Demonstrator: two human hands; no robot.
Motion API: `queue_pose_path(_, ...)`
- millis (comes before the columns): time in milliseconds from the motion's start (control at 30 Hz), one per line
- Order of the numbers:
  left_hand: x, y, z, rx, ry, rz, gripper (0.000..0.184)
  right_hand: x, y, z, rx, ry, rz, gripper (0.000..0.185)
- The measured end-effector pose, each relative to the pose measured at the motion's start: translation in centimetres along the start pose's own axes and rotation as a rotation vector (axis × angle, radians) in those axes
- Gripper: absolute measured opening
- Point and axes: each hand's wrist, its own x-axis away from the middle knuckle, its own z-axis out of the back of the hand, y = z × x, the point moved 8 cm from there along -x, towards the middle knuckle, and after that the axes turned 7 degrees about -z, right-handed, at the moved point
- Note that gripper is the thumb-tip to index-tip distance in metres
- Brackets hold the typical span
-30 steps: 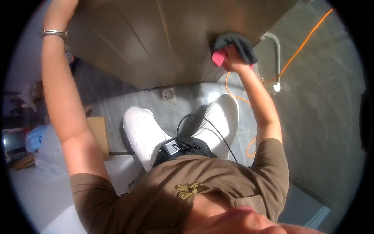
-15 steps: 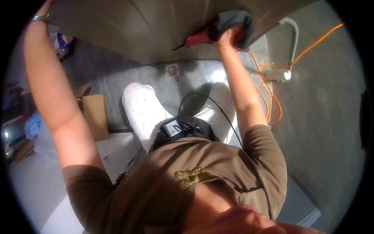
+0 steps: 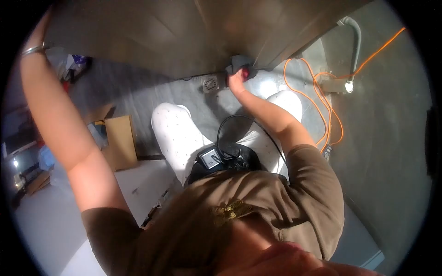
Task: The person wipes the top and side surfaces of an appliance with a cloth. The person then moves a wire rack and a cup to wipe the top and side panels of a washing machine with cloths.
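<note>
My right hand (image 3: 236, 79) grips a bunched grey and pink cloth (image 3: 241, 62) at the lower edge of a large brownish metal panel (image 3: 152, 32). Part of the cloth is pressed between the hand and the panel, and the fingertips are partly hidden by it. At the upper left, my left hand (image 3: 43, 24) reaches up beside the panel's left side. A silver bracelet (image 3: 33, 50) circles that wrist. The left fingers lie out of sight, past the dark rim of the view.
A round floor drain (image 3: 210, 83) lies just left of the right hand. Orange cable (image 3: 329, 115) loops on the floor at right, near a grey corrugated hose (image 3: 356, 41). An open cardboard box (image 3: 121, 142) and assorted items stand at left. A black cord (image 3: 219, 131) arcs over my lap.
My right hand has moved down and left with the cloth, from the panel's face to its lower edge. My left arm has shifted slightly left; the view has tilted a little.
</note>
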Motion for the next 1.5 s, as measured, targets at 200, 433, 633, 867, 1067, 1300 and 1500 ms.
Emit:
queue_pose_path(200,-0.5,-0.5,0.4,0.131,-0.163,0.272,0.04,-0.2,-1.6,-3.7,-1.402,-0.276,-0.517,0.058)
queue_pose_path(433,-1.0,-0.7,-0.1,0.113,-0.176,0.247,0.046,-4.2,3.7,-3.8,-1.683,-0.156,-0.626,0.066)
queue_pose_path(633,-1.1,-0.1,-0.4,0.483,-0.148,0.556,0.047,-7.2,10.3,-3.5,-1.739,0.044,-0.708,0.064)
queue_pose_path(867,-0.4,-1.5,-0.5,0.368,-0.167,0.501,0.047,-9.2,11.8,-0.6,-1.705,0.157,-0.58,0.062)
queue_pose_path(1067,-0.4,-1.3,0.1,0.358,-0.209,0.485,0.049,-9.8,12.0,2.6,-1.646,0.315,-0.461,0.061)
queue_pose_path(1300,-0.4,-0.4,1.0,0.405,-0.168,0.535,0.051,-8.7,9.0,6.6,-1.632,0.452,-0.359,0.062)
queue_pose_path(1500,0.1,-1.5,0.3,0.377,-0.172,0.504,0.049,-8.2,7.8,4.7,-1.511,0.336,-0.362,0.065)
